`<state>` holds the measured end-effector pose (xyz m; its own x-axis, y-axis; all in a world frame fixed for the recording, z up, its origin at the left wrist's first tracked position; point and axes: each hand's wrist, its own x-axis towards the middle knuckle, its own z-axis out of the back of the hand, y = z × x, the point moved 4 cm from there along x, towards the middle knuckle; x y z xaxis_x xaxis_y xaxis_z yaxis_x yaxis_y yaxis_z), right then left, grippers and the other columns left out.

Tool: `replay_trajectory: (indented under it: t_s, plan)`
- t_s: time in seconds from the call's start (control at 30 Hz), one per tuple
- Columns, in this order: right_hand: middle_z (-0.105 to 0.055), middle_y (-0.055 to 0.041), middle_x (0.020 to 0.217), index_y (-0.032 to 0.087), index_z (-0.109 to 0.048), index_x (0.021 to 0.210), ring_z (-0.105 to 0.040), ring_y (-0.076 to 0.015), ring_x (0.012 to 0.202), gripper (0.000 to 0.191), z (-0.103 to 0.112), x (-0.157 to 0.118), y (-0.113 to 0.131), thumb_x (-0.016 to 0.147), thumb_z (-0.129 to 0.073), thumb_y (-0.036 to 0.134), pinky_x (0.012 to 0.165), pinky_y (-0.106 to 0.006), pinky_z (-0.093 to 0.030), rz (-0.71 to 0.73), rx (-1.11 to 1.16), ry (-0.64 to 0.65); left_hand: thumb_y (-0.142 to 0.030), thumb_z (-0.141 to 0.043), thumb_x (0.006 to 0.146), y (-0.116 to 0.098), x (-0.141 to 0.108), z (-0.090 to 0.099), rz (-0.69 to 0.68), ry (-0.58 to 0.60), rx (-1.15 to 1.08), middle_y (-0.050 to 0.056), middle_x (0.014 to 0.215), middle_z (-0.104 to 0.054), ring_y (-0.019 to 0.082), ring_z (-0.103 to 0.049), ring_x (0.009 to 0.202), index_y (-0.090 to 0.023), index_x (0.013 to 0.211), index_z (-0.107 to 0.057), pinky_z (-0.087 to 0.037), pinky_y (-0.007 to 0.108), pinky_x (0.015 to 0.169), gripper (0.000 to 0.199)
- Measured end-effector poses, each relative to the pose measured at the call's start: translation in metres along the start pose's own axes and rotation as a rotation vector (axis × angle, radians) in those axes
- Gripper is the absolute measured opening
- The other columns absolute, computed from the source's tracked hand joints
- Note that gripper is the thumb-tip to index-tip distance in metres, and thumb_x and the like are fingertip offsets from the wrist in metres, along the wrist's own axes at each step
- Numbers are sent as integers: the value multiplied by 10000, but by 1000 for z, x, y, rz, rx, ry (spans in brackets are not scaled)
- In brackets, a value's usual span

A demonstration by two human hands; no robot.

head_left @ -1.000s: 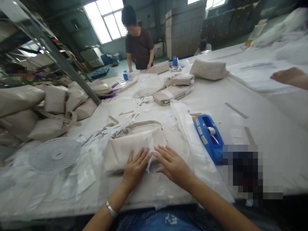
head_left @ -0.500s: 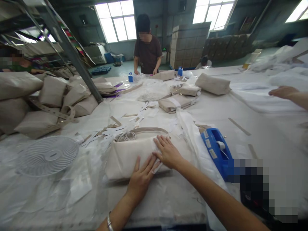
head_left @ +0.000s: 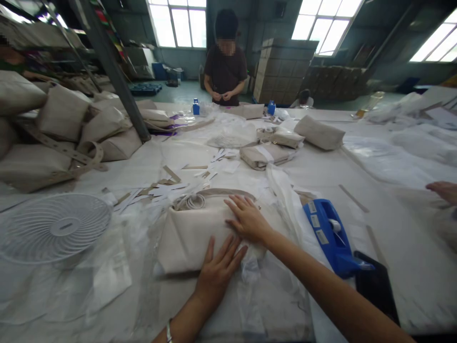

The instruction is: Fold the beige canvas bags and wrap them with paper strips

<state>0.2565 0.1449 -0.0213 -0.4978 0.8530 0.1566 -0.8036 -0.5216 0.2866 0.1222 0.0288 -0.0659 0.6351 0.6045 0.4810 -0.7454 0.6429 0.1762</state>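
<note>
A cream bag lies folded on the table in front of me, with a coiled cord and a strap along its far edge. My left hand rests on its near side, fingers spread. Across the bag's upper right part lies my right hand, flat with fingers apart. Clear plastic sticks out beside my left fingertips toward the table's front. Whether the plastic wraps the whole bag I cannot tell.
A white fan grille lies at left, near piled cream bags. At right are a blue tape dispenser and a dark phone-like slab. Paper strips litter the middle. A co-worker stands opposite; another person's hand shows at right.
My left hand has moved slightly toward me and its fingers have spread. The right hand stays on the bag. The other person's hand at right has shifted toward the edge of view.
</note>
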Motion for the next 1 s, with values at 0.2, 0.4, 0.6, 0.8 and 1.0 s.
replay_trajectory:
  t_s: [0.2, 0.4, 0.6, 0.8, 1.0]
  plan:
    - [-369, -112, 1584, 227, -368, 1532, -300, -309, 1482, 631, -26, 26, 15, 1004, -398, 571, 1218, -569, -184, 39, 97, 150, -280, -318, 1033, 2, 0, -3, 37, -42, -72, -31, 1506, -482, 169, -299, 1472, -281, 1470, -406, -13, 528, 1271, 446]
    - [-548, -104, 1457, 224, -517, 1428, -436, -231, 1410, 418, 1, -16, -5, 1044, -397, 337, 1183, -479, -342, 115, 322, -62, -265, -313, 1030, 3, 0, 1, 40, 25, -127, -18, 1560, -393, 159, -290, 1475, -282, 1507, -325, 11, 528, 1264, 478]
    - [-546, -98, 1460, 246, -457, 1470, -435, -249, 1413, 616, 19, -116, 3, 916, -662, 420, 1177, -479, -373, 300, 255, -77, -199, -372, 1009, 2, -2, 0, 37, 71, -167, 13, 1563, -372, 189, -293, 1475, -258, 1525, -274, -15, 568, 1254, 528]
    - [-720, -46, 1225, 268, -656, 1260, -640, -189, 1195, 338, 4, -132, 16, 960, -561, 147, 1082, -422, -482, 352, 122, -363, -109, -364, 984, 4, 0, 2, 28, 117, -201, 48, 1554, -375, 215, -318, 1465, -252, 1527, -268, -104, 607, 1239, 569]
    - [-773, -28, 1074, 258, -714, 1113, -719, -160, 1028, 265, 8, -140, 13, 957, -549, 120, 977, -368, -555, 321, 217, -509, -65, -341, 962, 5, 3, 7, 26, 174, -171, 50, 1580, -315, 217, -283, 1480, -270, 1543, -209, -157, 618, 1225, 630]
